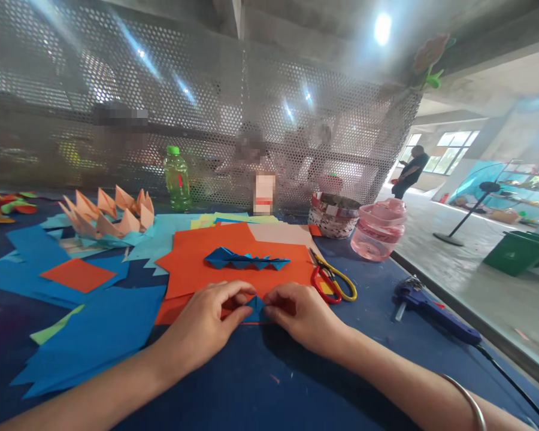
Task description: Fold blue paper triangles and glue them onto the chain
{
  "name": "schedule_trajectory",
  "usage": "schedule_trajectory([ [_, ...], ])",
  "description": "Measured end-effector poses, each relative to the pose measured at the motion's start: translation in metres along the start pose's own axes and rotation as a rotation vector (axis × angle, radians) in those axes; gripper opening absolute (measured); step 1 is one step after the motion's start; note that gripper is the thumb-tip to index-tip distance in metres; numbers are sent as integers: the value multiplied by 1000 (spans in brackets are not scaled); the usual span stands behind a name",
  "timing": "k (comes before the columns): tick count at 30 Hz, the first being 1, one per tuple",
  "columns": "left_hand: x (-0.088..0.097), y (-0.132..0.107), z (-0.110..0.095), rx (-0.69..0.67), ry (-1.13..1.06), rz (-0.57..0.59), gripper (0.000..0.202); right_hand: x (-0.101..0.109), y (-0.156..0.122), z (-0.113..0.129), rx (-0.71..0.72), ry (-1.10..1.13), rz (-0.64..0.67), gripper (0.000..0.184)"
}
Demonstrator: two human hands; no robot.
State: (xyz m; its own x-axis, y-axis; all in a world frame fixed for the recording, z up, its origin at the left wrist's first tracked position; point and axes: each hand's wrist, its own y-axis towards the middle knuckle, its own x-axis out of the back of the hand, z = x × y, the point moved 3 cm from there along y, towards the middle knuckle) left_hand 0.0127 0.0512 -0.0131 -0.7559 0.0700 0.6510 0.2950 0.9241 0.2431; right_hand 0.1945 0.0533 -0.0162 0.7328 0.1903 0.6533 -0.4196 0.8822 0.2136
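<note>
Reaching in from 8 o'clock, the left hand (222,308) met the right hand (299,308), which came from 4 o'clock; both bent at the fingers, they pinched a small folded blue paper piece (256,310) between thumbs and fingertips. A bangle (465,398) circled the right forearm. The piece showed a pointed top and a crease down its middle, and sat at the near edge of the orange paper sheets (188,263). Just beyond, at 12 o'clock, lay a row of blue folded points (247,260). On the dark blue counter (269,389), red-and-yellow-handled scissors (335,281) lay at 2 o'clock, a blue glue gun (440,311) at 3, blue paper sheets (103,335) at 9, a peach spiked paper ring (110,212) at 10, and a green bottle (176,179) at 11. A perforated metal screen (197,78) rose behind at 12 o'clock; past it, toward 1 or 2, a person (413,170) stood in the bright room.
</note>
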Motion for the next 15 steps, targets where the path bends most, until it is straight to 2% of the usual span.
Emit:
schedule_trajectory([
  [4, 2, 1, -4, -33, 73, -23, 28, 1, 1, 1, -7, 29, 13, 15],
  [7, 4, 1, -7, -84, 108, -41, 25, 2, 2, 2, 23, -38, -24, 21],
  [15, 2, 4, -7, -109, 136, -1, 19, 1, 0, -1, 82, -79, -64, 31],
])
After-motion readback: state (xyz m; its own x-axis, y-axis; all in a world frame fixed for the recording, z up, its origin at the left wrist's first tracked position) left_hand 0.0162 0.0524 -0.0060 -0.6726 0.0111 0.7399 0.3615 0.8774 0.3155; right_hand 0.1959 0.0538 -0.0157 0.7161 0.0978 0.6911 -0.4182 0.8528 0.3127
